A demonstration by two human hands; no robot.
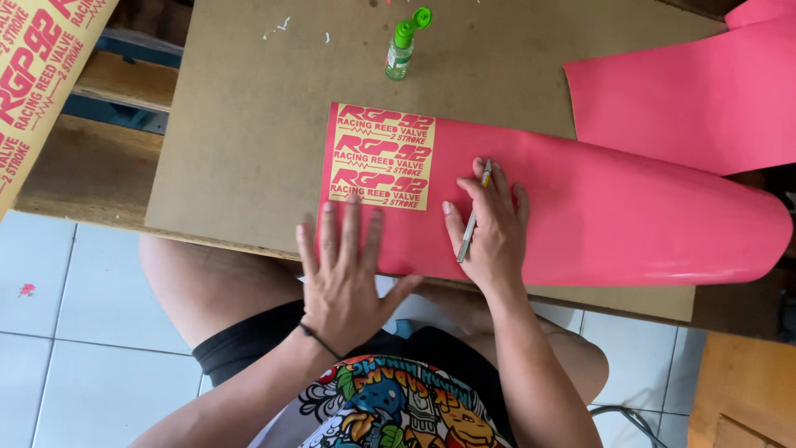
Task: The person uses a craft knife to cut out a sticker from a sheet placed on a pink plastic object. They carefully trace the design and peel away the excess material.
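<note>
Your left hand (347, 278) flat, fingers spread, pressing red vinyl sheet (580, 207) at centre frame. Your right hand (491, 228) clamped on slim craft knife (473, 217), tip pointing away from you. Cream sticker panel (383, 156) lies up-left of blade; sheet's long axis runs left-right. Right hand nearer.

A small clear bottle with a green spout cap (401, 48) stands near the far edge of the brown board worktop (240, 124), white flecks beside it. A second pink sheet (688, 99) lies at the far right corner. A cream strip with red print (37, 79) slants across the upper left, above white floor tiles (75, 332).
</note>
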